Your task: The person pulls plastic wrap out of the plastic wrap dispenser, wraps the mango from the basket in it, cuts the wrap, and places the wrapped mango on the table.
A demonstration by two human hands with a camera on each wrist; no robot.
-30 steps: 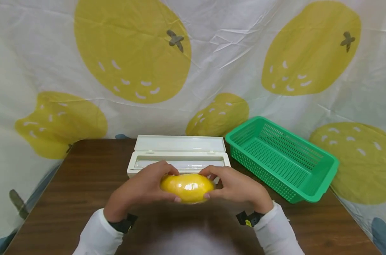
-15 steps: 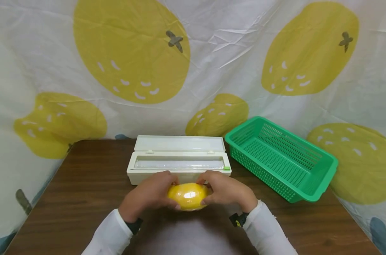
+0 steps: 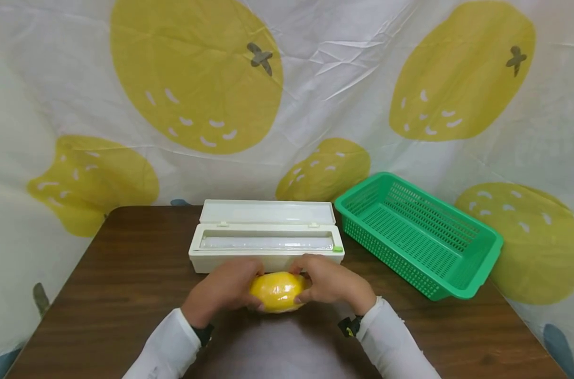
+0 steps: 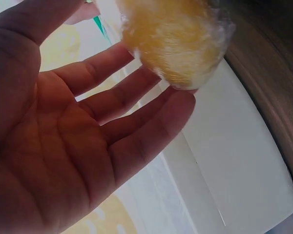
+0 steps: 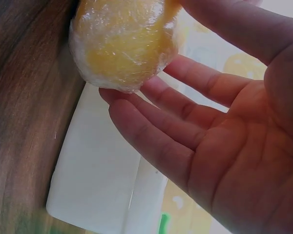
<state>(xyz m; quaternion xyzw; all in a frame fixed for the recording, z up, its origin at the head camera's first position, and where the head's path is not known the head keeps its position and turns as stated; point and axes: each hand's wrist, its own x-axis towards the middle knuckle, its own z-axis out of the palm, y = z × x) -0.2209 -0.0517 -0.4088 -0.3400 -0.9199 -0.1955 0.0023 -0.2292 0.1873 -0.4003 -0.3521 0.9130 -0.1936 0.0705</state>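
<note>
A yellow fruit (image 3: 278, 290) wrapped in clear cling film sits low over the dark table, in front of the white dispenser box. My left hand (image 3: 226, 287) grips its left end, thumb at the near side and fingers at the far side. At the opposite end my right hand (image 3: 330, 281) holds it the same way. Wrinkled film shows on the fruit's underside (image 4: 173, 41) in the left wrist view, with fingertips against it. The right wrist view likewise has film bunched over the fruit (image 5: 124, 46). Whether it touches the table cannot be made out.
The cling film dispenser (image 3: 273, 261) stands just behind the hands, its lid (image 3: 268, 212) raised back. A film roll (image 3: 268, 243) lies inside, and a green slider (image 3: 337, 249) is at its right end. A green slotted basket (image 3: 422, 237) stands to the right, against the fabric backdrop.
Both hands have brought the wrapped fruit down and toward the person, uncovering the dispenser's front and green slider. Over the last half second they have barely moved.
</note>
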